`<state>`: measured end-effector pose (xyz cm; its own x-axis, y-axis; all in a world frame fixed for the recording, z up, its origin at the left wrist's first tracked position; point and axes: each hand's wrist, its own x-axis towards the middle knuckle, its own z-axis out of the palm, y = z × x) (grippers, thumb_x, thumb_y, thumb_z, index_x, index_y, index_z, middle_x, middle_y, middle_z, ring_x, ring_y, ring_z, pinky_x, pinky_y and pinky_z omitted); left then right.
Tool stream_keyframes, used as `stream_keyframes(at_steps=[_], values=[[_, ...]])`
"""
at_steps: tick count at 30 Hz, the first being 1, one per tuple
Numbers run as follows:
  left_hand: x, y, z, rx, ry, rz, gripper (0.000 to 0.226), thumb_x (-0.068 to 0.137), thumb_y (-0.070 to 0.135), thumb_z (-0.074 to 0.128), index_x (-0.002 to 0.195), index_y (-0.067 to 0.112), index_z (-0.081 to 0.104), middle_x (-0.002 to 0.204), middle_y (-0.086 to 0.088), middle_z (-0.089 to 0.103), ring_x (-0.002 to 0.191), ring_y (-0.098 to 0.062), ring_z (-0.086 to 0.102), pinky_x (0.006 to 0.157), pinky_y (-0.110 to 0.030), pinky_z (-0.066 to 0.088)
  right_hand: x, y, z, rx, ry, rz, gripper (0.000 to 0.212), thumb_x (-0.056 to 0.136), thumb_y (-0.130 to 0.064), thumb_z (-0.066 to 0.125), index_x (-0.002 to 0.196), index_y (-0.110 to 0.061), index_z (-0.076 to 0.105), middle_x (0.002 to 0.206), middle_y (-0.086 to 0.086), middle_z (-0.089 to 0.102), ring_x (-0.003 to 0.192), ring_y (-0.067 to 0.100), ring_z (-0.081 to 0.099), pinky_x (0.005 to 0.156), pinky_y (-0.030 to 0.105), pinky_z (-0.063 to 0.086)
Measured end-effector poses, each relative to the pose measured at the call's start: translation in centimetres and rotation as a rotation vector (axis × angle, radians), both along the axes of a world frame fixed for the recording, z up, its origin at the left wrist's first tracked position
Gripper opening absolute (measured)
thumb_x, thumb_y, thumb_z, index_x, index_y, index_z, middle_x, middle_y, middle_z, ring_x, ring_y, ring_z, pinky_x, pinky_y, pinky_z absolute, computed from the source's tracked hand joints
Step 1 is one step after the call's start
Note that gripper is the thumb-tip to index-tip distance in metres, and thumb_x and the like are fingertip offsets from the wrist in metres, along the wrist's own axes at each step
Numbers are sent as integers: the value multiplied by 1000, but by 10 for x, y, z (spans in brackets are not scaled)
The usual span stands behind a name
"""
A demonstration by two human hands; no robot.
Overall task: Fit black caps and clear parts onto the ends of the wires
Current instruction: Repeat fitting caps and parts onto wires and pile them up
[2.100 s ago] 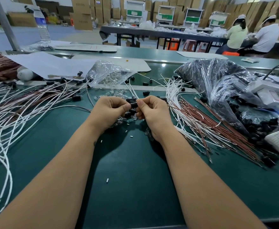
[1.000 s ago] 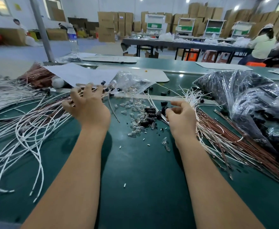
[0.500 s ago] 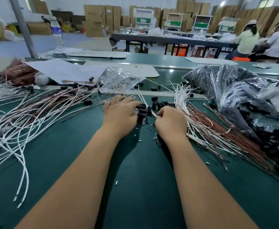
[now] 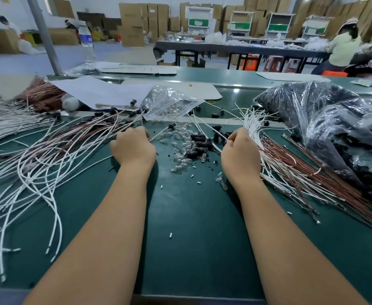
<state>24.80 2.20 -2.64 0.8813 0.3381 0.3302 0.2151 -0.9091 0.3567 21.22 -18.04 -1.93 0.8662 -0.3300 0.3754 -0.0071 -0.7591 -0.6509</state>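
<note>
1. The left hand (image 4: 134, 148) rests on the green tabletop (image 4: 194, 216) with its fingers curled over a white wire (image 4: 158, 134) whose far end carries a dark cap; it appears to grasp that wire, though the fingertips are hidden behind the knuckles.
2. The right hand (image 4: 240, 153) is clenched around one wire at the near edge of the bare wire bundle (image 4: 290, 170), which fans out to its right, white strands over brown ones.
3. Between the hands lie the loose black caps (image 4: 199, 144) and the clear parts (image 4: 180, 159), mixed in one small heap, close to both hands.
4. The capped wires (image 4: 55, 150) sprawl to the left, well apart from the bare bundle, so the finished and unfinished stock is already sorted.
5. The step in hand looks like setting down one finished wire and drawing out the next. To do it well, the right hand should pull a single strand clear, so that neighbours do not drag along.
6. The person should then take one cap and one clear part only; the heap is tangled and pieces could scatter.
7. The wire end should be held close to its tip, since a thin wire bends if pushed from far back.
8. The bags (image 4: 326, 119) (image 4: 169, 102) behind hold spare stock.
</note>
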Motion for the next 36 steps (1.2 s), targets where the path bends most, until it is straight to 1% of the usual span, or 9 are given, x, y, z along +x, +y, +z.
stream_keyframes(at_steps=[4,9,12,16,21,24,28,33,36], values=[[-2,0,2,-11,-50,-121,47,84,-5,43,125,17,54,115,-16,54,109,-35,48,80,-42,40,-5,-1,1,68,23,39,12,92,-7,39,95,-15,47,80,-2,51,69,14,47,51,29,28],[-2,29,24,92,-407,-43,49,78,-15,43,117,5,66,107,-24,53,103,-41,45,78,-40,37,-4,-2,0,124,27,41,13,93,-8,39,98,-15,49,82,1,55,68,17,51,51,29,31],[4,57,30,159,-311,110,41,78,-10,49,112,2,68,112,-28,50,111,-44,41,87,-50,39,-3,-2,1,173,-12,25,15,93,-9,42,100,-17,54,90,3,60,75,21,55,56,31,37],[2,56,24,172,-57,190,33,71,3,57,102,4,67,135,-20,35,128,-37,24,104,-50,23,-4,1,2,102,-107,11,24,95,-13,47,105,-19,68,101,3,65,92,20,57,67,30,44],[-3,-13,19,69,-289,-369,72,78,2,50,144,26,32,156,-3,16,141,-23,8,114,-49,12,-9,4,8,-119,-411,-12,19,92,-7,55,102,-11,70,92,8,64,91,25,54,79,32,45],[-8,-59,21,58,-270,-602,63,91,14,46,147,32,27,155,4,25,142,-17,13,115,-44,7,-12,0,12,-176,-571,-70,16,86,-4,62,97,-12,70,86,7,61,84,25,53,77,30,42],[-10,-73,19,-34,-329,-641,37,96,13,43,128,25,57,121,5,63,119,-22,46,97,-39,22,-13,-8,17,-192,-656,-247,15,85,-5,62,94,-12,72,86,8,62,84,27,55,77,27,35],[-10,-45,11,-174,-403,-639,28,95,6,48,110,17,69,98,-1,69,91,-19,57,86,-38,44,-12,-18,22,-28,-565,-426,19,89,-10,56,99,-17,71,98,3,65,98,25,54,83,30,30],[-11,-37,10,-268,-406,-702,25,94,7,54,108,20,69,84,8,64,70,-8,56,66,-26,43,-10,-16,17,-226,-395,-322,33,86,-8,56,115,-20,67,116,2,63,112,23,50,95,35,29]])
